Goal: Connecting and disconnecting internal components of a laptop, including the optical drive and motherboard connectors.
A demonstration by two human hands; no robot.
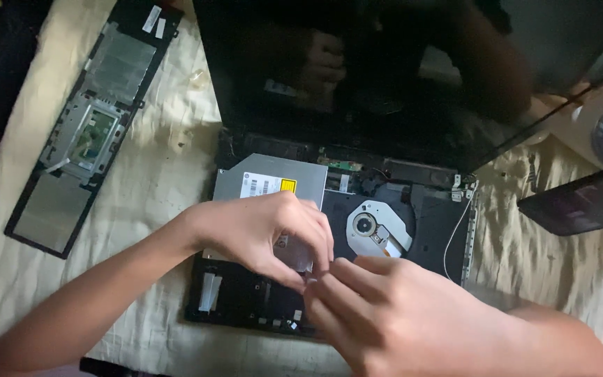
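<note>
Closest to the camera, the right hand [392, 314] comes in from the bottom right with its fingers bunched into a narrow pinch, and the left hand [259, 234] meets it from the left, fingertips drawn together the same way. Both grips are nearly closed on something tiny right where they meet, at the front corner of the optical drive [273, 185]. I honestly can't tell what the little bit is, maybe a screw or a tab, because the fingers cover it.

The drive itself is a flat silver metal box sitting in the stripped laptop base [246, 300], with its black tray half [427, 223] and the round spindle hub [368, 225] exposed to the right. My read: it's light and stiff, but thin sheet metal, so it'll dent or flex if squeezed in the middle. The lens and hub area look fragile, so I'd keep fingers off that and hold it by the long edges of the silver casing. Smooth metal, so probably a bit slippery.

Further back, the dark screen [385, 70] stands open, just reflecting the hands. Off to the left, the removed palmrest panel [85, 132] lies face down on the cream cloth [169, 139] covering the surface. A second dark device [581, 199] pokes in at the right edge.
</note>
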